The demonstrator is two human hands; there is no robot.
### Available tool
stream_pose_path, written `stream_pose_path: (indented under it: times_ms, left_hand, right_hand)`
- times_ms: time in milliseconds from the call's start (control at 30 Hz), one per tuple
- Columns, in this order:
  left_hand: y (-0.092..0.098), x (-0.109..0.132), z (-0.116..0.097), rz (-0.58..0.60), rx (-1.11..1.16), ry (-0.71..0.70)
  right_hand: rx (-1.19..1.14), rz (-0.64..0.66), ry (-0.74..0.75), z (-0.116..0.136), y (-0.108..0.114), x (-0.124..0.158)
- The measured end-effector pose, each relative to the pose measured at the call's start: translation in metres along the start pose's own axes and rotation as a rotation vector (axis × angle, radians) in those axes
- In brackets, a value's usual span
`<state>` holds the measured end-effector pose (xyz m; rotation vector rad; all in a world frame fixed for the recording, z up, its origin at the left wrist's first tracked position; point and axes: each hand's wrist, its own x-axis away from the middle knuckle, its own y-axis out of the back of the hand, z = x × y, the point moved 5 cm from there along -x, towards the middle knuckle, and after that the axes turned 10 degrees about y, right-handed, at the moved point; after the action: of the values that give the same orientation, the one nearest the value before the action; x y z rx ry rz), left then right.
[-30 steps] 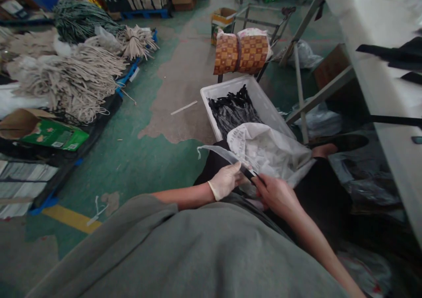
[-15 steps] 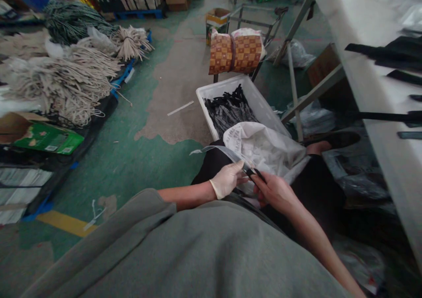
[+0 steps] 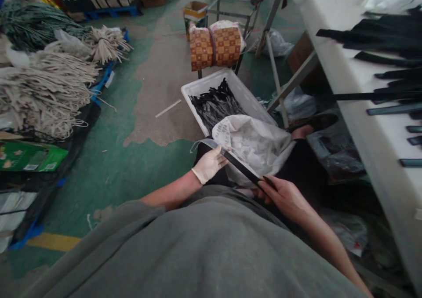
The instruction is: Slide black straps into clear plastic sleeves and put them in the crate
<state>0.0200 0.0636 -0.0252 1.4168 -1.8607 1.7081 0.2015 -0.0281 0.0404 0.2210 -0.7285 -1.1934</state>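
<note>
The black strip [image 3: 242, 168] slants above the lap, seemingly kept straight by being held at both ends: gloved left hand [image 3: 211, 164] pinching the far end, right hand [image 3: 285, 197] clamped on the near one. Beneath, the white sack [image 3: 260, 146] bears unreadable print; beyond sits a tub [image 3: 260, 107].

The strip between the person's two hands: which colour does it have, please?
The strip is black; the head view shows it best.

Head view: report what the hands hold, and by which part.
A black strip: the right hand grips its lower visible end; the gloved left hand holds around its upper end, where clear plastic trails off.
</note>
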Motion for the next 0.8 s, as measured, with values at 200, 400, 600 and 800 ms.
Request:
stream_pose_path:
  times_ms: [200,400,600,800]
  left_hand:
    - [0.004,0.000,0.004,-0.016,0.021,0.065]
    - [-0.021,-0.006,0.049,0.153,-0.075,0.259]
    - [-0.018,-0.004,0.032,0.063,0.071,0.150]
    - [-0.001,-0.001,0.040,-0.130,0.059,0.118]
  right_hand:
    - [0.016,-0.275,-0.049,-0.006,0.014,0.039]
    - [0.066,-0.342,0.097,0.005,0.010,0.006]
    - [0.114,-0.311,0.094,-0.003,0.021,0.016]
    - [0.043,-0.239,-0.034,-0.017,0.016,0.049]
